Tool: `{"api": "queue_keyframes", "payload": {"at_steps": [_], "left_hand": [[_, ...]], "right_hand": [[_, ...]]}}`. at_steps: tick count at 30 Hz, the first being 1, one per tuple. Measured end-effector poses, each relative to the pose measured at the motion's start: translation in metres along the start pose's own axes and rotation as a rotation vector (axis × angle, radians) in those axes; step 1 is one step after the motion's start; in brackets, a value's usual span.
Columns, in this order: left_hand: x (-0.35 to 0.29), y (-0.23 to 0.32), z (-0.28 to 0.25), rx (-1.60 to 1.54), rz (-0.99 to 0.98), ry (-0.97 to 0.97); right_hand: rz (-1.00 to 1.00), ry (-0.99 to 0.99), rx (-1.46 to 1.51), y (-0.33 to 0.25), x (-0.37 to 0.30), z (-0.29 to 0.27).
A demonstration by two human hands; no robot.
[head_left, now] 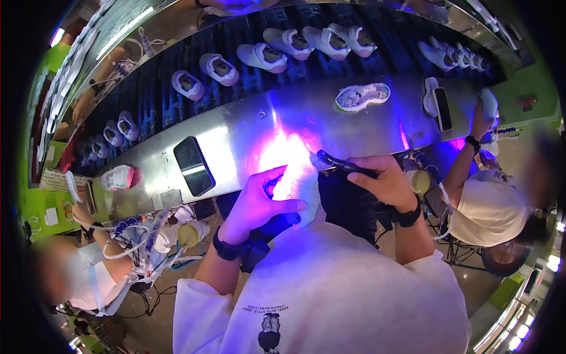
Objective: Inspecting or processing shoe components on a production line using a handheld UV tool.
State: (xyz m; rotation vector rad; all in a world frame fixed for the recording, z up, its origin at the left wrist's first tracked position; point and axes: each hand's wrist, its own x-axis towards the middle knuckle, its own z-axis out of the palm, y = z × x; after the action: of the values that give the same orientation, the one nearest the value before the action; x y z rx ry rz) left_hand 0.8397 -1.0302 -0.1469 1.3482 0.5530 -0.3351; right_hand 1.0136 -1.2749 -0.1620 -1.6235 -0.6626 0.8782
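Near the middle, my left hand (256, 203) grips a pale, textured shoe sole (308, 192), its thumb across the face and fingers round the side. A glaring white-pink light washes out the far part of the sole, so its shape there cannot be made out. From the right, my right hand (383, 180) is closed round a slim black torch (337, 161). The torch's head points left at the sole, close beside it. Violet light tints my left hand and the metal bench around it.
Beyond the metal bench (236, 127), a dark roller conveyor carries several pale shoes (256, 56). On the bench lie a black phone (194, 166), a white sole (362, 96) and another phone (442, 109). Co-workers sit left and right, beside pots (193, 234) and hoses.
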Motion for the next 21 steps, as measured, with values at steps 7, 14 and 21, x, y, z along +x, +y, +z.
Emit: {"api": "queue_keyframes", "payload": {"at_steps": [7, 14, 21], "left_hand": [[-0.016, 0.002, 0.000, -0.102, -0.072, 0.143], [-0.020, 0.000, 0.009, -0.106, 0.054, 0.126], [-0.019, 0.007, 0.006, -0.138, 0.049, 0.192]], "right_hand": [[0.086, 0.018, -0.108, 0.008, -0.031, 0.028], [0.092, 0.079, -0.081, -0.012, -0.007, 0.037], [0.187, -0.112, 0.037, -0.019, -0.019, 0.010]]}}
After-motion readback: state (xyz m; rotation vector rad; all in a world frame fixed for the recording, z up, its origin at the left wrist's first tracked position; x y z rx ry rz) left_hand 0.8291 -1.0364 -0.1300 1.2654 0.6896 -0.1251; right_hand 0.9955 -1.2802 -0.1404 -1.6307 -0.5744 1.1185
